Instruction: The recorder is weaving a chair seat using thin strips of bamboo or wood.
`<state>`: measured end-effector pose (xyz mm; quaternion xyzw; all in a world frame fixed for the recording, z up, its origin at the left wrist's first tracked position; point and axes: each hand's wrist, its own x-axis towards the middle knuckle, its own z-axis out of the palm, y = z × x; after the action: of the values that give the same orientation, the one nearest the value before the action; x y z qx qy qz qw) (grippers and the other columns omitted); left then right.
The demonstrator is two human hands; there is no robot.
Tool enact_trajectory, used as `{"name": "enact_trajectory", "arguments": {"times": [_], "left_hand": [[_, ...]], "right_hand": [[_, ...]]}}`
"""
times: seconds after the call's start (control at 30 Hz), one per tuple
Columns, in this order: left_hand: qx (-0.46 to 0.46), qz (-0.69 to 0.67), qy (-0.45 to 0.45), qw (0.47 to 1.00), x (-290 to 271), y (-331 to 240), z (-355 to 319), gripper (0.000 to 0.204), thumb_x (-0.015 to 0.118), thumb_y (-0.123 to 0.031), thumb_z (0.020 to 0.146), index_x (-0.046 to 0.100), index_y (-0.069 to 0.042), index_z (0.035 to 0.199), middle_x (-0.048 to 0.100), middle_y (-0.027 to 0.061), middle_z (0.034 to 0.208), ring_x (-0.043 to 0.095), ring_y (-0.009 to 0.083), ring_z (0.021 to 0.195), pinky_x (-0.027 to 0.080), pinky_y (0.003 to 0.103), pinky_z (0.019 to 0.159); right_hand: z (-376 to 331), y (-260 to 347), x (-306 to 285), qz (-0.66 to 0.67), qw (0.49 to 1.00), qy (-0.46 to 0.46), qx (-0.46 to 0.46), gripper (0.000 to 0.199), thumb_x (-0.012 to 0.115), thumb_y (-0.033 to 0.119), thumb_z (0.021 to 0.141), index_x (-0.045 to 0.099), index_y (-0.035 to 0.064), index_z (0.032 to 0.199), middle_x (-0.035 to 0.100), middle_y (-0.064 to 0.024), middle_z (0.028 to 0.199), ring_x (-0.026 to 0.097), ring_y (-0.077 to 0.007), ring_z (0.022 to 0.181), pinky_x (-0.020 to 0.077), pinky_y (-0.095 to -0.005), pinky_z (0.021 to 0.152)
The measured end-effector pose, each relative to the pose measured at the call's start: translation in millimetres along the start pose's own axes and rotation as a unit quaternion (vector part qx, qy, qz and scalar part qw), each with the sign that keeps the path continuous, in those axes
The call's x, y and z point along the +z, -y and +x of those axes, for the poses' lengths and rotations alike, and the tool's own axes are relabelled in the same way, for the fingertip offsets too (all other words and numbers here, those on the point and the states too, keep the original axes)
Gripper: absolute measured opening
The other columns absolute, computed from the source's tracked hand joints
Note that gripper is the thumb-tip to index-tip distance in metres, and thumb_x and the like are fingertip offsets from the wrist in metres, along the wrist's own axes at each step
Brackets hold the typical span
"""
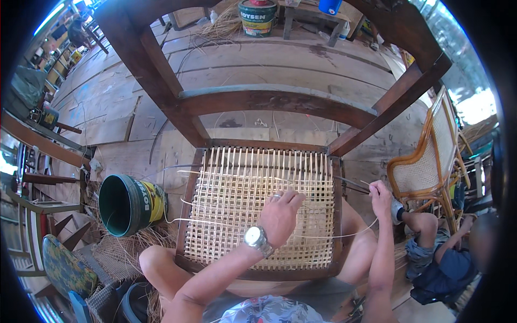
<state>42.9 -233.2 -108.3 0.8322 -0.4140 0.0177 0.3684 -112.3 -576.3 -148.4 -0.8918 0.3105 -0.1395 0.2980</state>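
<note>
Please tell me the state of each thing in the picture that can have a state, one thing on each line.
Woven cane seat: partly woven, open grid, loose strands at the sides.
Cane strand: pulled out to the right, taut.
Left hand: resting flat on the weave.
Right hand: closed on the cane strand.
Green bucket: tipped on its side.
Paint can: upright.
</note>
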Motion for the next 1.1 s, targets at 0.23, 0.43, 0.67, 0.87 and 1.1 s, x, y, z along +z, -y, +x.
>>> {"name": "enact_trajectory", "arguments": {"times": [0.23,0.43,0.67,0.87,1.1], "left_hand": [[-0.058,-0.122,0.031,0.99,-81.4,41.9,-1.1,0.019,0.073,-0.014,0.088,0.07,-0.005,0.104,0.072,0.0108,0.103,0.067,0.0265,0.097,0.054,0.038,0.084],[-0.125,0.141,-0.108,0.976,-136.1,164.9,-7.2,0.03,0.074,-0.027,0.088,0.068,-0.003,0.104,0.07,0.015,0.1,0.066,0.0339,0.097,0.052,0.042,0.084],[-0.2,0.004,-0.099,0.975,-132.7,196.1,-8.7,0.035,0.072,-0.036,0.088,0.065,-0.004,0.1,0.069,0.0152,0.094,0.064,0.034,0.09,0.05,0.043,0.079],[-0.187,0.059,-0.042,0.98,-135.3,210.3,-7.5,0.04,0.076,-0.039,0.084,0.06,-0.002,0.086,0.062,0.0152,0.08,0.06,0.0333,0.079,0.047,0.044,0.071],[-0.189,0.052,-0.034,0.98,-147.0,210.1,-6.7,0.031,0.077,-0.029,0.084,0.065,-0.001,0.078,0.064,0.0158,0.075,0.061,0.0329,0.074,0.048,0.041,0.067]], "right_hand": [[-1.7,-2.6,-9.6,-0.013,1.0,0.013,0.019,0.011,0.057,0.012,0.096,0.061,0.0028,0.093,0.061,-0.0081,0.07,0.061,-0.0183,0.065,0.0482,-0.0331,0.064],[-5.8,35.9,-11.0,-0.085,0.981,-0.112,-0.135,0.009,0.06,0.009,0.093,0.063,0.0013,0.094,0.064,-0.0113,0.087,0.063,-0.0251,0.081,0.0487,-0.0347,0.075],[-21.5,185.4,49.0,0.107,0.991,-0.02,-0.071,0.008,0.065,0.01,0.09,0.068,0.0018,0.091,0.063,-0.0098,0.086,0.061,-0.02,0.077,0.049,-0.0321,0.074],[-11.4,210.8,108.0,0.098,0.992,0.027,-0.078,0.014,0.067,0.013,0.089,0.071,0.0002,0.09,0.067,-0.0107,0.083,0.064,-0.0206,0.072,0.0506,-0.0329,0.069],[2.6,199.4,117.2,0.086,0.993,-0.022,-0.084,0.014,0.067,0.014,0.09,0.068,0.0007,0.089,0.066,-0.0128,0.086,0.065,-0.0251,0.077,0.0508,-0.0364,0.072]]}}
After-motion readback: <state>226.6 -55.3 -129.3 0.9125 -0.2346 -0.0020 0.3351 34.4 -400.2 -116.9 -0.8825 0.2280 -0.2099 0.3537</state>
